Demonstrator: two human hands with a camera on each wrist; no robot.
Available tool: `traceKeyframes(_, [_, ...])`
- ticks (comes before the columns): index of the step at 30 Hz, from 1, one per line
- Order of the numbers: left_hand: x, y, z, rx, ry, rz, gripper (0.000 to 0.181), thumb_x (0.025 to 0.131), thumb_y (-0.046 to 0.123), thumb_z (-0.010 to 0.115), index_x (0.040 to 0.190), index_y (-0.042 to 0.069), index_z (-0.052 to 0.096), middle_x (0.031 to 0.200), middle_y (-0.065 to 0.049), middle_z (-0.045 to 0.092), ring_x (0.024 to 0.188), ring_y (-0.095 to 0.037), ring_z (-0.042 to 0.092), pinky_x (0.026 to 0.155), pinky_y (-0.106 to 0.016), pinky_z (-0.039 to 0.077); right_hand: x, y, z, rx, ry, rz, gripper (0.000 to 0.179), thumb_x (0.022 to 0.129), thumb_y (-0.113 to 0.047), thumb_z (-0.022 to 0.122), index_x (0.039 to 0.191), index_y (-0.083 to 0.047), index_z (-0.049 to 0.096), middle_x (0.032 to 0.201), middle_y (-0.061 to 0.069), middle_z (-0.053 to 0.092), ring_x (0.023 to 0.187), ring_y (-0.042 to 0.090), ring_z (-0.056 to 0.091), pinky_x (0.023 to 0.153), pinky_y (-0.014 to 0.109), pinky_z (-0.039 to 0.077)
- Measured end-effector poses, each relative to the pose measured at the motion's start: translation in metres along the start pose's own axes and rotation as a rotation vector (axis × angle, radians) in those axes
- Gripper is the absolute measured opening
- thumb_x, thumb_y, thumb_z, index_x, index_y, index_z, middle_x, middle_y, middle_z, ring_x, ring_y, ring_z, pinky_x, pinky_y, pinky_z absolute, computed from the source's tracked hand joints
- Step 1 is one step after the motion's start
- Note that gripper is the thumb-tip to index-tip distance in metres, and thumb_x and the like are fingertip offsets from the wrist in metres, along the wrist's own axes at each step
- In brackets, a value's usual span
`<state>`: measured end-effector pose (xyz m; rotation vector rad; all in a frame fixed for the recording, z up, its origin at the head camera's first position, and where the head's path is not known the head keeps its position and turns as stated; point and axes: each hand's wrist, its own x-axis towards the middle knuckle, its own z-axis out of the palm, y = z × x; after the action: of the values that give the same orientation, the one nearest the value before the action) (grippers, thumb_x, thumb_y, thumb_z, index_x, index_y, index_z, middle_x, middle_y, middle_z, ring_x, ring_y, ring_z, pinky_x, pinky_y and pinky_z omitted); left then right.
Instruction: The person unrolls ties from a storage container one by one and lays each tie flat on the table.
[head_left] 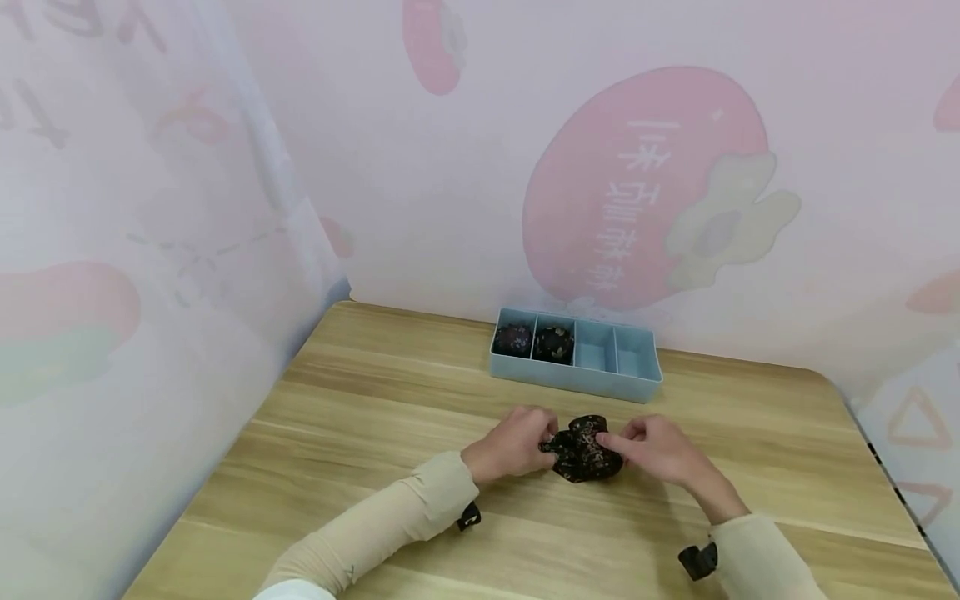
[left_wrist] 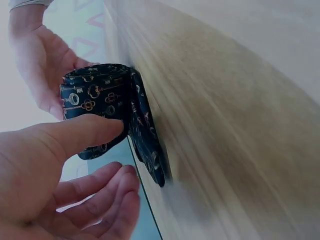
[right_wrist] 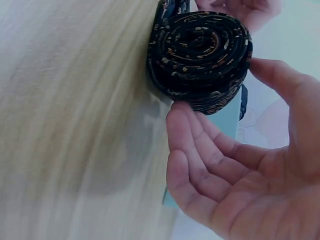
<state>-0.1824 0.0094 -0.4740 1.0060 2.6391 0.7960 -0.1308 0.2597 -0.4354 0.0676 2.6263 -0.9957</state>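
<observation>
A black necktie with a gold key pattern is partly rolled up on the table in front of the box. Its spiral coil faces the right wrist view, and a flat loose length trails from the roll along the wood. My right hand holds the coil from the right, thumb on one side and fingertips on the other. On the left, my left hand has thumb and curled fingers about the tie's other end, the thumb lying over the patterned cloth in the left wrist view.
Behind the hands stands a light blue divided box near the table's back edge. Its two left compartments hold dark rolled patterned ties, one roll beside another roll. A printed cloth wall rises behind the wooden table.
</observation>
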Motion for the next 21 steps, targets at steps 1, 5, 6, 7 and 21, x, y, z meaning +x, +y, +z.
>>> traceKeyframes(1, [0.002, 0.001, 0.001, 0.008, 0.007, 0.011, 0.029, 0.089, 0.018, 0.085, 0.112, 0.006, 0.073, 0.101, -0.003, 0.072, 0.084, -0.005, 0.059, 0.078, -0.018, 0.054, 0.0, -0.002, 0.0, -0.012, 0.009, -0.006, 0.055, 0.096, -0.059, 0.07, 0.102, -0.005, 0.071, 0.089, 0.009, 0.073, 0.079, 0.021, 0.066, 0.063, 0.033, 0.05])
traceKeyframes(5, [0.006, 0.003, 0.008, 0.02, 0.03, 0.05, 0.029, 0.086, 0.019, 0.088, 0.108, 0.007, 0.073, 0.1, -0.002, 0.072, 0.085, -0.005, 0.058, 0.077, -0.016, 0.051, -0.003, -0.012, 0.0, -0.062, 0.07, -0.078, 0.05, 0.096, -0.052, 0.073, 0.107, -0.003, 0.07, 0.095, 0.008, 0.074, 0.084, 0.017, 0.067, 0.07, 0.033, 0.056])
traceKeyframes(6, [0.007, 0.003, 0.01, 0.022, 0.035, 0.057, 0.028, 0.085, 0.019, 0.088, 0.106, 0.007, 0.073, 0.099, -0.002, 0.072, 0.085, -0.004, 0.058, 0.077, -0.015, 0.051, -0.003, -0.015, 0.0, -0.077, 0.091, -0.118, 0.047, 0.096, -0.049, 0.075, 0.108, -0.003, 0.071, 0.096, 0.007, 0.073, 0.085, 0.016, 0.067, 0.071, 0.033, 0.058])
traceKeyframes(7, [0.007, 0.002, 0.012, 0.027, 0.04, 0.068, 0.028, 0.084, 0.019, 0.089, 0.104, 0.007, 0.073, 0.098, -0.002, 0.072, 0.084, -0.004, 0.058, 0.076, -0.014, 0.05, -0.003, -0.018, 0.001, -0.096, 0.108, -0.162, 0.043, 0.096, -0.045, 0.076, 0.109, -0.004, 0.071, 0.097, 0.005, 0.074, 0.087, 0.015, 0.068, 0.074, 0.034, 0.059])
traceKeyframes(21, [0.009, -0.003, 0.013, 0.017, 0.03, 0.124, 0.026, 0.083, 0.012, 0.091, 0.101, 0.008, 0.072, 0.097, -0.001, 0.074, 0.088, -0.007, 0.066, 0.076, -0.014, 0.052, 0.011, -0.04, 0.019, -0.352, 0.133, -0.654, 0.023, 0.087, -0.013, 0.088, 0.106, -0.008, 0.075, 0.101, 0.002, 0.073, 0.089, 0.015, 0.067, 0.077, 0.029, 0.059])
